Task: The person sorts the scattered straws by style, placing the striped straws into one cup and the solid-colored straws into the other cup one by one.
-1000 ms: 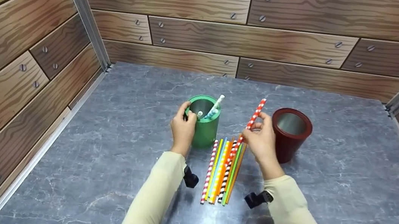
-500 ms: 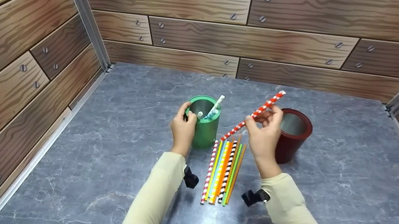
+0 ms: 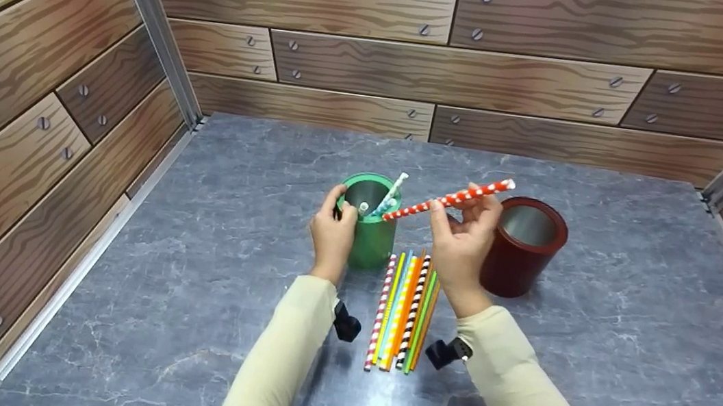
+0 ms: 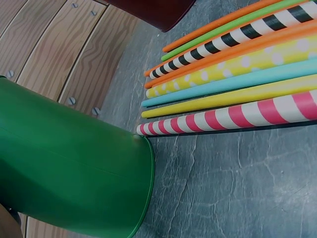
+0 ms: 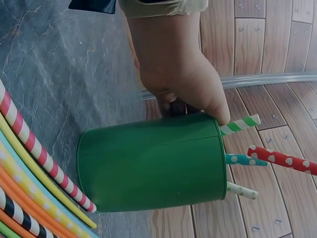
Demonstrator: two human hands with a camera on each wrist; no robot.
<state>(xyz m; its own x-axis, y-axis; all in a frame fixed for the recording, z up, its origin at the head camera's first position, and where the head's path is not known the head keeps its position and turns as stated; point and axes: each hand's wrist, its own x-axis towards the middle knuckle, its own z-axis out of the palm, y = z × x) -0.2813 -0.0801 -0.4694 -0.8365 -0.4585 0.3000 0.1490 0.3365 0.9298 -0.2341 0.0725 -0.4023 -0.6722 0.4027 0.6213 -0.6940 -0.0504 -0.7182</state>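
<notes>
My left hand (image 3: pixel 333 232) grips the green cup (image 3: pixel 373 244) by its near left rim. Several paper straws poke out of that cup; in the right wrist view they are a green-striped straw (image 5: pixel 240 125), a teal dotted straw (image 5: pixel 242 159) and a pale dotted straw (image 5: pixel 241 191). Between thumb and fingers, my right hand (image 3: pixel 464 246) pinches a red straw with white dots (image 3: pixel 455 199). It slants down to the left, and its lower end overlaps the cup's right rim in the head view.
A row of several colourful straws (image 3: pixel 395 314) lies on the grey marbled table (image 3: pixel 202 266), between the forearms. To the right of my right hand stands a dark red cup (image 3: pixel 516 267). Wood-patterned walls (image 3: pixel 350 67) enclose the back and sides.
My right hand has lifted the red dotted straw off the row, tilted it flatter and brought its lower end left to the green cup's rim. My left hand has stayed in place.
</notes>
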